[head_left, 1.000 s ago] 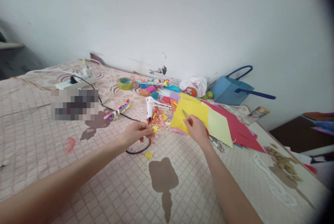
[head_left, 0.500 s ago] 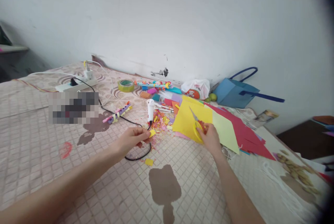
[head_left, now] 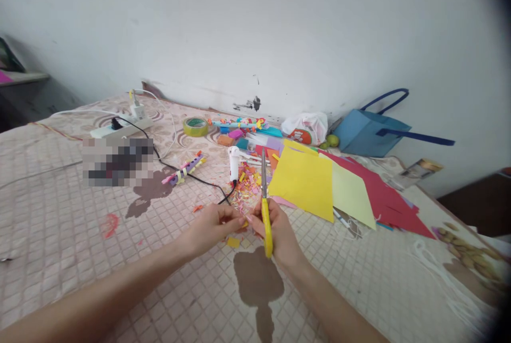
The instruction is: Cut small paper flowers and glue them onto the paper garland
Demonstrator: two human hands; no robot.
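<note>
My left hand is closed in a pinch on a small yellow paper piece, mostly hidden by the fingers. Close beside it, my right hand is shut on scissors with yellow handles. Their blades point away from me, towards the wall. The fingertips of both hands meet around the paper piece. Another yellow paper square lies on the cloth just below the hands. Past the fingers, many coloured paper scraps are heaped beside a white glue gun.
Yellow, pale green and red paper sheets lie to the right. A decorated purple strip and a black cord are on the left. Tape, a plastic bag and a blue bag stand near the wall. A power strip sits far left.
My right hand has moved left with the scissors, from over the yellow sheet to my left hand. The scissors have turned to point straight away. My left hand has shifted slightly right and down.
</note>
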